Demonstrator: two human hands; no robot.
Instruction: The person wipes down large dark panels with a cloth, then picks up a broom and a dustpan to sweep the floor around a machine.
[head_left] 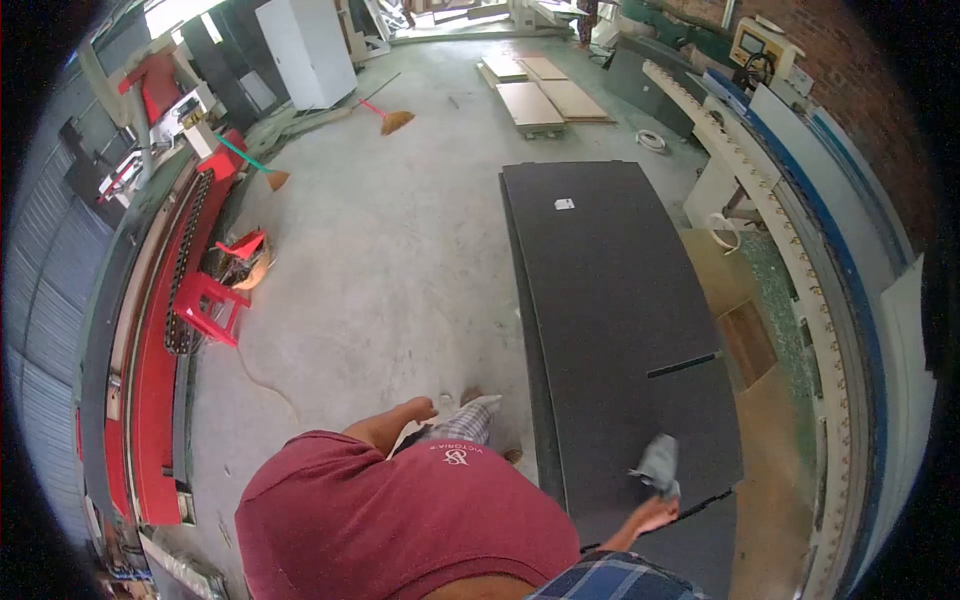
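Note:
My right hand (656, 514) is over the near end of a long dark grey panel (610, 270), with its fingers closed on a crumpled grey cloth (657, 462). The cloth looks slightly blurred, and whether it touches the panel is hard to tell. Close to that hand runs a jagged black line (705, 505) across the panel, and farther up lies a straight black strip (683, 366). A small white label (564, 204) is at the panel's far end. My left hand (422, 408) hangs beside the checked shorts (465, 425), fingers curled, any contents hidden.
A long red machine (150, 440) lines the left side, with a red plastic stool (210, 305) beside it. Two brooms (396, 121) lie on the floor. Pale boards (545, 100) are stacked ahead. A long machine rail (790, 240) curves along the right.

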